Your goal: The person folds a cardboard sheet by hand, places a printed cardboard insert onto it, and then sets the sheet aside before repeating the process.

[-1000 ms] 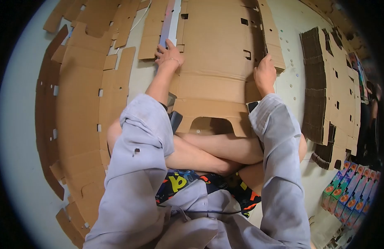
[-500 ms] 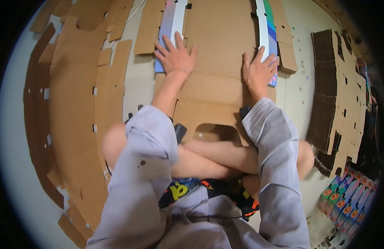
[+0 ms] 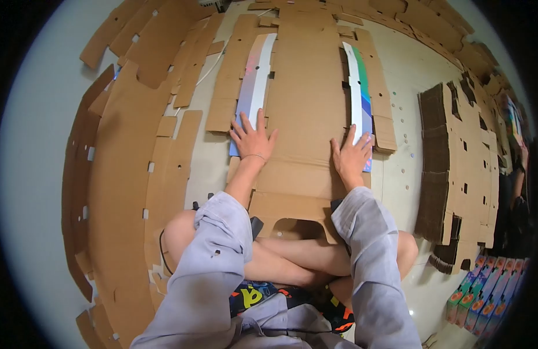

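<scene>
A long brown cardboard sheet [image 3: 306, 99] lies flat in front of my crossed legs, with a cut-out handle hole at its near end. Along its left side runs a printed strip [image 3: 249, 96] in pink, lilac and white. A second printed strip [image 3: 363, 96], green, blue and white, runs along its right side. My left hand [image 3: 253, 142] rests with fingers spread over the near end of the left strip and the sheet beside it. Over the near end of the right strip lies my right hand [image 3: 350, 158], fingers also apart. Neither hand grasps anything.
Large cardboard pieces [image 3: 120, 192] cover the floor on the left. To the right stands a stack of dark-edged cardboard [image 3: 434, 168], with several colourful printed boxes [image 3: 484, 294] below it. Another person's arm [image 3: 520, 177] seems visible at the far right.
My view has tilted forward, so more of the sheet's far end shows and everything sits lower. Both hands stay on the near ends of the strips.
</scene>
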Available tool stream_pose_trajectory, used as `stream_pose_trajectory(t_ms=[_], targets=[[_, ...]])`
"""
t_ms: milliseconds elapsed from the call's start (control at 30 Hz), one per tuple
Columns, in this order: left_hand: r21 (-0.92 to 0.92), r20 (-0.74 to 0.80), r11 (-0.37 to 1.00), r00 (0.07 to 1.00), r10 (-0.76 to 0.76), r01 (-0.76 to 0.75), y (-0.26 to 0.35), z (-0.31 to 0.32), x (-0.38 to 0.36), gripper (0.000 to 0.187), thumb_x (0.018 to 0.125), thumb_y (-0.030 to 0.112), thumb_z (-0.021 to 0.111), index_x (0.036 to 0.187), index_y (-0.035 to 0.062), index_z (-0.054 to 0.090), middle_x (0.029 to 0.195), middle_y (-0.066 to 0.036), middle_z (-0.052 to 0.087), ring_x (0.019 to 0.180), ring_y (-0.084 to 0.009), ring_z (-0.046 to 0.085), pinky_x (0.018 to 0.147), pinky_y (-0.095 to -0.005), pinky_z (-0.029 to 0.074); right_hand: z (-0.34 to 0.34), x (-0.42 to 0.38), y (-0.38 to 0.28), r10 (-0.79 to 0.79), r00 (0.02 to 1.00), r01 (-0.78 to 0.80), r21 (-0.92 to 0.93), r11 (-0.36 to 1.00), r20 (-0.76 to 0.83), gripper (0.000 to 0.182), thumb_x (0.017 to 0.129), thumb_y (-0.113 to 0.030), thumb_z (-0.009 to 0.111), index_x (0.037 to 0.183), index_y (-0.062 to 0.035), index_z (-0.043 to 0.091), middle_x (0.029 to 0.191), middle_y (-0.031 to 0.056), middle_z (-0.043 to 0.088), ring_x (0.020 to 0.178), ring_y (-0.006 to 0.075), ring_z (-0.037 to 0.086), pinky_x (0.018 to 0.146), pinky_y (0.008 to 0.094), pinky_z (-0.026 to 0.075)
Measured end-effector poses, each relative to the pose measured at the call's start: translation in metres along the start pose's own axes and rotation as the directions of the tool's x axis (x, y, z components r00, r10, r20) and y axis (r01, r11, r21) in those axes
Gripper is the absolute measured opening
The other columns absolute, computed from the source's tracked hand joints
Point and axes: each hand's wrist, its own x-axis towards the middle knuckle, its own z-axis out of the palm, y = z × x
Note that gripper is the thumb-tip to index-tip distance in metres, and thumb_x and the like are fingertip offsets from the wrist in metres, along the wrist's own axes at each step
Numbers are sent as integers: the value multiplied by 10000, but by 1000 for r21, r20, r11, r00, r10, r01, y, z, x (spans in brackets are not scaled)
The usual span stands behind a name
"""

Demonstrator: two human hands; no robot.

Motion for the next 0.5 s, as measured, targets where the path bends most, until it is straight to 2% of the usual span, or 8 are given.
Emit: stream_pose_trajectory(t_ms=[100,200,467,500], targets=[[52,-105,999,994,18,-13,1,5,-6,676,874,548,427,1440,234,230,1447,-260,179,1291,-505,194,1029,-610,183,4,-8,-9,11,998,-14,-44,999,-59,674,865,-475,502,1401,-117,306,1372,320,280,1282,490,244,1029,552,236],[43,-137,998,990,-29,35,8,10,-7,658,870,540,438,1429,238,266,1443,-251,208,1290,-500,207,1040,-597,173,5,-7,-13,29,997,-32,-47,998,-66,642,868,-447,506,1388,-112,334,1369,317,288,1279,490,251,1023,554,241],[35,-3,998,999,-54,54,9,2,-6,631,887,541,397,1434,268,241,1472,-215,153,1314,-472,168,1048,-597,133,4,-7,-5,22,1000,-21,41,999,-16,635,868,-434,499,1386,-105,335,1377,340,251,1272,520,223,1041,561,204],[26,15,998,998,-64,64,8,-1,-1,623,890,538,393,1434,276,241,1477,-203,149,1319,-468,161,1049,-598,126,-1,-5,-4,49,998,-51,39,998,50,613,881,-454,468,1382,-119,355,1403,295,250,1286,491,227,1048,554,197]])
